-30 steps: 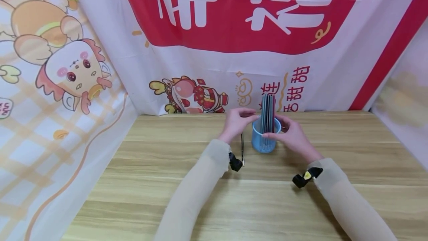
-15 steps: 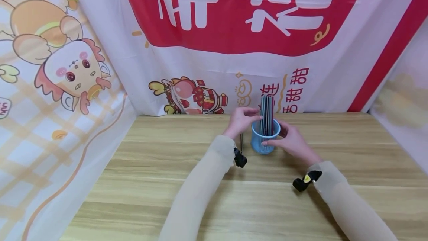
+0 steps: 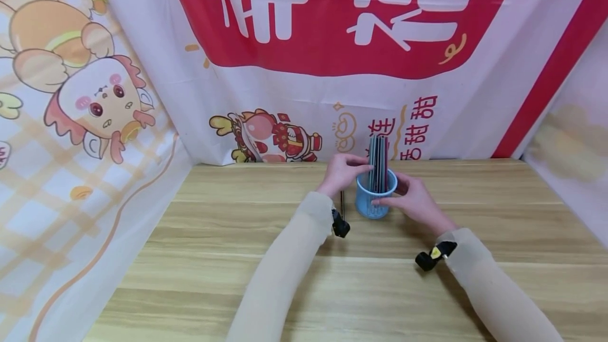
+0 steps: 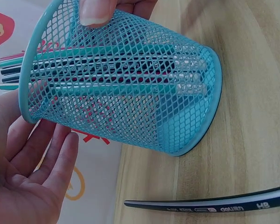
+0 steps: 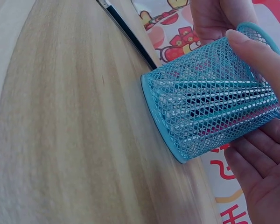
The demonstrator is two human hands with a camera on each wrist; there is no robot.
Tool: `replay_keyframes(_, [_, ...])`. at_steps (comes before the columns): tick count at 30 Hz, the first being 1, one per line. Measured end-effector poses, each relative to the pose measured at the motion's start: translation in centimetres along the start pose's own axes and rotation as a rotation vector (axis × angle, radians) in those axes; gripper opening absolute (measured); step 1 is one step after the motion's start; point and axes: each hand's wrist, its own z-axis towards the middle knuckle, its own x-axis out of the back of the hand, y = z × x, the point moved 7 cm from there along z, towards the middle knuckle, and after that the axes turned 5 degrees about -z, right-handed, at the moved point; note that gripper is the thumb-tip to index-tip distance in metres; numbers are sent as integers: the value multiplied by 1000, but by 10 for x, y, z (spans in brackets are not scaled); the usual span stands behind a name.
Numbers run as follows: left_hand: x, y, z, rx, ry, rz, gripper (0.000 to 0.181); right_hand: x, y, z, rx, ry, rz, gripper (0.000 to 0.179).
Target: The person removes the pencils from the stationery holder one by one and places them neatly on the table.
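Note:
A light-blue mesh pencil cup (image 3: 372, 207) stands upright near the back of the table. Several pencils (image 3: 378, 162), green, black and pinkish-red, rise from it. My right hand (image 3: 418, 202) grips the cup from the right, thumb across the front and fingers round behind. On the other side is my left hand (image 3: 342, 173); its thumb reaches over the rim to the pencils, while its fingers (image 4: 65, 158) lie loose outside the mesh in the left wrist view. One black pencil (image 4: 210, 205) marked HB lies on the table left of the cup, partly hidden by my left wrist in the head view.
The wood-grain table (image 3: 304, 278) ends at a white and red printed cloth (image 3: 304, 62) hanging just behind the cup. Another printed cloth (image 3: 95, 173) covers the left side. Black wrist cameras (image 3: 340, 224) sit on both sleeves.
My left hand has moved slightly right, bringing its thumb to the pencils. My right thumb sits a little lower on the cup. The last half second shows almost no movement.

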Motion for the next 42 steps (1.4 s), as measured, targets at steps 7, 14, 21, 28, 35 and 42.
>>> replay_keyframes(7, [2,1,-2,3,37,-50,23,-1,16,5,1,20,-16,82])
replay_keyframes(14, [10,7,-4,-4,117,-170,23,0,17,4,-4,31,-9,81])
replay_keyframes(21, [25,17,-5,-68,189,-309,22,1,19,5,-2,42,-3,80])
replay_keyframes(28, [53,34,-6,-76,242,-564,25,1,19,3,-19,20,-18,85])
replay_keyframes(35, [88,45,-18,-79,249,-566,27,0,19,4,-13,24,-11,80])
replay_keyframes(42, [104,20,-35,52,178,-409,29,0,17,3,-25,10,9,80])
